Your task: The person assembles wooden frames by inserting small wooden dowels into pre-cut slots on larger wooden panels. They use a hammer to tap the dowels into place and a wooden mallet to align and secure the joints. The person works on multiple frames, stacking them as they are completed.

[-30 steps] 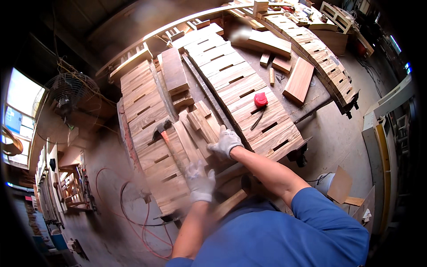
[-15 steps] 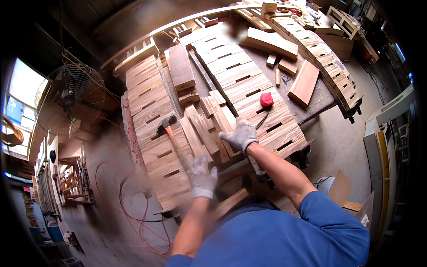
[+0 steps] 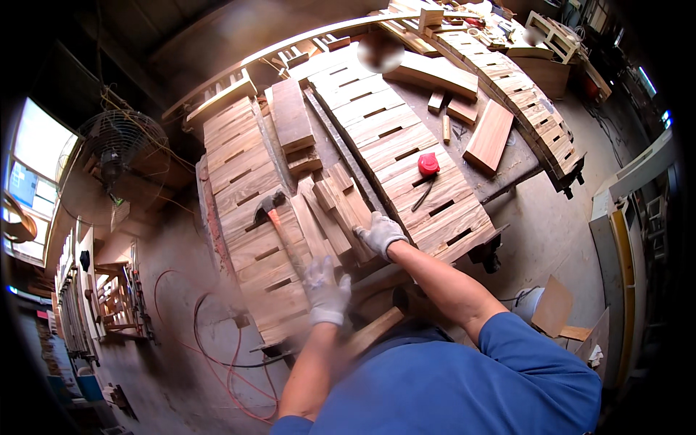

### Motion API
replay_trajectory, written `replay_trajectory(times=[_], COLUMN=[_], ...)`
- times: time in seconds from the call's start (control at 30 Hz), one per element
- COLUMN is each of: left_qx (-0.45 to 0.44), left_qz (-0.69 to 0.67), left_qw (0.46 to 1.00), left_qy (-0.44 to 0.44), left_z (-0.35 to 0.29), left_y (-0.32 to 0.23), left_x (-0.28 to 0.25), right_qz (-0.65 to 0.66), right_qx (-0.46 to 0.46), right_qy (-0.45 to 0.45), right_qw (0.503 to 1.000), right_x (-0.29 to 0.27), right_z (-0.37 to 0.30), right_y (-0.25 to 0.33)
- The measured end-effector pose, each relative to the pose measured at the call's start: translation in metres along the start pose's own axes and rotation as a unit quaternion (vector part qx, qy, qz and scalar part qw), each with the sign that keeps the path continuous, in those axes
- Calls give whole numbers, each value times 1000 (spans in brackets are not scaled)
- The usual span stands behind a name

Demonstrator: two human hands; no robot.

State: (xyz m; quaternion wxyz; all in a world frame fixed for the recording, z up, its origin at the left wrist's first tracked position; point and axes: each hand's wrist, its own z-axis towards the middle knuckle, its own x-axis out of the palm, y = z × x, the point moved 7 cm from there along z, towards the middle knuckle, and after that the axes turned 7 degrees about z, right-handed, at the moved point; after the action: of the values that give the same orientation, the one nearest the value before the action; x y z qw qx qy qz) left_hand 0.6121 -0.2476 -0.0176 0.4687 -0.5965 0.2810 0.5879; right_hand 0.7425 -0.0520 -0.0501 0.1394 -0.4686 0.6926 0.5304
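Note:
Both my hands wear pale work gloves. My right hand point(image 3: 381, 236) is closed about the near right end of a short wooden slat point(image 3: 348, 205), which lies against several other loose slats point(image 3: 316, 221). My left hand point(image 3: 327, 291) has its fingers stretched out and its thumb apart, at the near ends of the loose slats. Beside its fingertips ends the handle of a claw hammer point(image 3: 278, 219), whose dark head points away from me. The hammer lies on the left slotted wooden panel point(image 3: 239, 190). Part of the slats under my hands is hidden.
A right slotted panel point(image 3: 406, 152) carries a red tape measure point(image 3: 428, 164) and a thin dark tool point(image 3: 423, 196). Thick wooden blocks point(image 3: 489, 136) lie beyond it, beside a wooden-handled tool point(image 3: 446, 130). At left stand a caged fan point(image 3: 112, 156) and floor hoses point(image 3: 199, 330).
My right hand has moved slightly left, and the slat by it now sits closer against the others. My left hand stays in nearly the same place.

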Motion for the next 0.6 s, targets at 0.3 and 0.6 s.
replay_trajectory(times=[0.3, 0.6], left_qx=[34, 119], left_qz=[46, 73], left_qw=[998, 987], left_qy=[-13, 75], left_z=[-1, 34], left_y=[-17, -64], left_x=[-4, 19], right_qz=[-51, 12], right_qx=[-47, -25], right_qy=[46, 56], right_qw=[997, 998], right_x=[-17, 12], right_z=[-18, -1], right_y=[7, -28])
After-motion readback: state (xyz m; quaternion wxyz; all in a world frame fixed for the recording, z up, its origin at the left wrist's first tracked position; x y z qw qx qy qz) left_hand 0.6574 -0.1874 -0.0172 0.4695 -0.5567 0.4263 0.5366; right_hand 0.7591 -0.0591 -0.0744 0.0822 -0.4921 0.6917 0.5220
